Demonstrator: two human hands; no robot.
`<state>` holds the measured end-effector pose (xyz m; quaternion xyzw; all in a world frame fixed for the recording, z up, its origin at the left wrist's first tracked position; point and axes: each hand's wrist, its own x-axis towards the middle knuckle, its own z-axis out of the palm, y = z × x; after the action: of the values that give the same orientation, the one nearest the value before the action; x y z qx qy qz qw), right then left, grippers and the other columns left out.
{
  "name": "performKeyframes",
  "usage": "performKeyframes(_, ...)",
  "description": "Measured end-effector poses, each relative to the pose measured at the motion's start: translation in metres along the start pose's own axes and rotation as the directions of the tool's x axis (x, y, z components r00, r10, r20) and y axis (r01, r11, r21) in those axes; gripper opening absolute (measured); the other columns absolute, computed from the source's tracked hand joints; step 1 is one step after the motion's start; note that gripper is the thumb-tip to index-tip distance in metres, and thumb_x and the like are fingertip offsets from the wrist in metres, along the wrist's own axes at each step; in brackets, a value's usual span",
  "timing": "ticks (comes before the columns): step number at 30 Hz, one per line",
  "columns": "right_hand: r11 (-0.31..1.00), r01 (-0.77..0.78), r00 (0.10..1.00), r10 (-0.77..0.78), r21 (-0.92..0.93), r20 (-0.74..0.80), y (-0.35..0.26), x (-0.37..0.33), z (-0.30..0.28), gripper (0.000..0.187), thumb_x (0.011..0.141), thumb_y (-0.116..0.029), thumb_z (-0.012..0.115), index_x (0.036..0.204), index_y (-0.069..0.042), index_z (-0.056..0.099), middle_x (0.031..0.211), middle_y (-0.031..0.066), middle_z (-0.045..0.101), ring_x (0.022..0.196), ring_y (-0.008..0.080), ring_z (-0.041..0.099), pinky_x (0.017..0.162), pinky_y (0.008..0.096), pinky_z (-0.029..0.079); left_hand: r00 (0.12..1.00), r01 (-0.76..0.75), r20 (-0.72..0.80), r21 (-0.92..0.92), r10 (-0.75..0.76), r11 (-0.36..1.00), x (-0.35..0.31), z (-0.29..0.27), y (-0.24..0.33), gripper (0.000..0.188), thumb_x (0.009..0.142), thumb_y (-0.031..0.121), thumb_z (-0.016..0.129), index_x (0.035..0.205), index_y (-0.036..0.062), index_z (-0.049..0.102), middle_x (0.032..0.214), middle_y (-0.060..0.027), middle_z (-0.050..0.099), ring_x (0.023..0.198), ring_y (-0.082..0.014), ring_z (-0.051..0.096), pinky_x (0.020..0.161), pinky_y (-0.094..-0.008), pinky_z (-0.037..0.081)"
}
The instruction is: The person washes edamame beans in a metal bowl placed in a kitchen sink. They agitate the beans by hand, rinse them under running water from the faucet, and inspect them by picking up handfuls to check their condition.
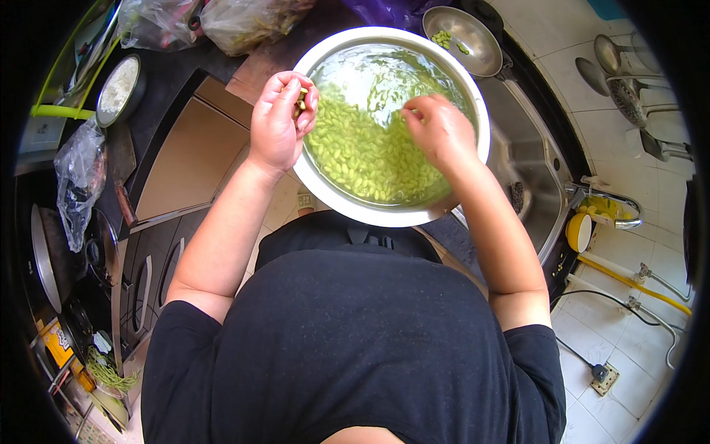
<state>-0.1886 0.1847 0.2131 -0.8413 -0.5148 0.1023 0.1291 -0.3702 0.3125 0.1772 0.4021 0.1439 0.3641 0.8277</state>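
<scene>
A large round metal basin (392,217) of water stands in front of me, with many shelled green beans (366,159), like soybeans, lying under the surface. My left hand (279,122) is raised at the basin's left rim, fingers curled round a few beans, some brownish, that show between thumb and fingertips. Over the right half of the water is my right hand (444,133), its thumb and fingers drawn together close to the surface. Whatever those fingertips pinch, if anything, is too small to make out.
Behind the basin to the right, a shallow metal pan (479,43) holds several green beans. A steel sink (543,159) with a faucet (629,211) lies on the right. At left are a bowl of white food (120,87), a cleaver (120,159) and plastic bags (255,22).
</scene>
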Motion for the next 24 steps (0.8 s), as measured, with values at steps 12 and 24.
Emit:
performKeyframes(12, 0.961, 0.278, 0.922, -0.270, 0.010, 0.278, -0.038, 0.014, 0.047, 0.015, 0.073, -0.018, 0.058, 0.083, -0.007, 0.057, 0.082, 0.0122, 0.059, 0.078, 0.0305, 0.058, 0.068, 0.0410, 0.045, 1.000, -0.006, 0.001, -0.002, 0.006, 1.000, 0.000, 0.002, 0.001, 0.012, 0.093, 0.016, 0.039, 0.090, 0.0078, 0.047, 0.074, -0.0037, 0.048, 0.053, -0.0053, 0.035, 0.047, -0.0164, 0.029)
performKeyframes(24, 0.951, 0.245, 0.958, -0.267, 0.188, 0.100, -0.040, 0.008, 0.042, 0.020, 0.073, -0.019, 0.063, 0.088, -0.007, 0.058, 0.072, 0.0078, 0.059, 0.065, 0.0227, 0.058, 0.060, 0.0332, 0.046, 1.000, 0.009, 0.010, 0.044, -0.010, 0.999, 0.000, -0.001, -0.002, 0.014, 0.093, 0.020, 0.040, 0.091, 0.0077, 0.048, 0.075, -0.0035, 0.047, 0.053, -0.0047, 0.035, 0.046, -0.0164, 0.028)
